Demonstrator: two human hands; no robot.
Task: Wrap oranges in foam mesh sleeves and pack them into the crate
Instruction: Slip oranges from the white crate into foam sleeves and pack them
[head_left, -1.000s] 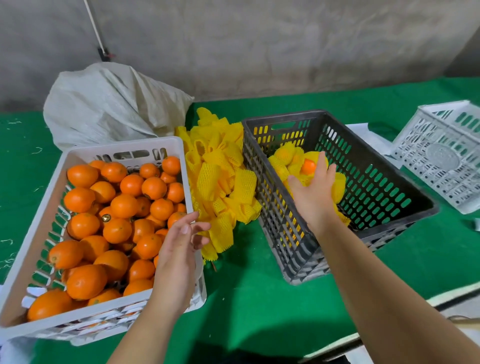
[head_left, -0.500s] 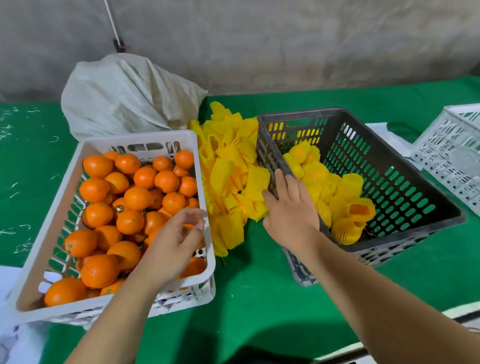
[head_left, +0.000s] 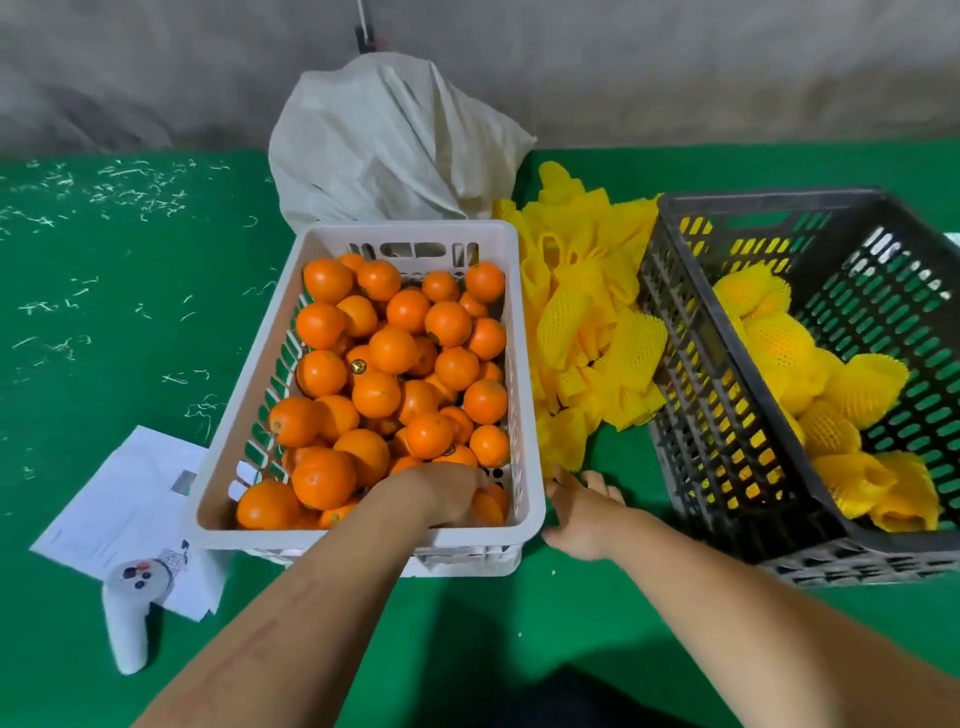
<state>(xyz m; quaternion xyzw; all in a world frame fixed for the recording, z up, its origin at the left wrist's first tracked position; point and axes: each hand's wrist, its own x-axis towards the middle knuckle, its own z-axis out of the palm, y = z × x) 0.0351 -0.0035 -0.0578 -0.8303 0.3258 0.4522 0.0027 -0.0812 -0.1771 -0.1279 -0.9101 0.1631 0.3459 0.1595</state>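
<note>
1. The left hand (head_left: 447, 493) reached into the white crate (head_left: 358, 538), fingers curled over an orange (head_left: 488, 506) at its near right corner.
2. The right hand (head_left: 584, 512) lay open on the tabletop (head_left: 130, 270), fingertips touching the yellow foam sleeves (head_left: 587, 332).
3. Wrapped oranges (head_left: 831, 395) sat in the dark crate (head_left: 701, 395).

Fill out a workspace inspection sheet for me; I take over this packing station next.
Surface: green table cover strewn with pale shreds at left.
Job's things: white crate full of bare oranges; pile of yellow foam sleeves between the crates; dark crate holding wrapped oranges.
Clutter: papers, white handheld controller, pale sack behind.
Grippers: left hand reaching among the oranges; right hand at the sleeve pile's near edge, grip unclear.
Cables: nothing seen.
Surroundings: grey wall.
</note>
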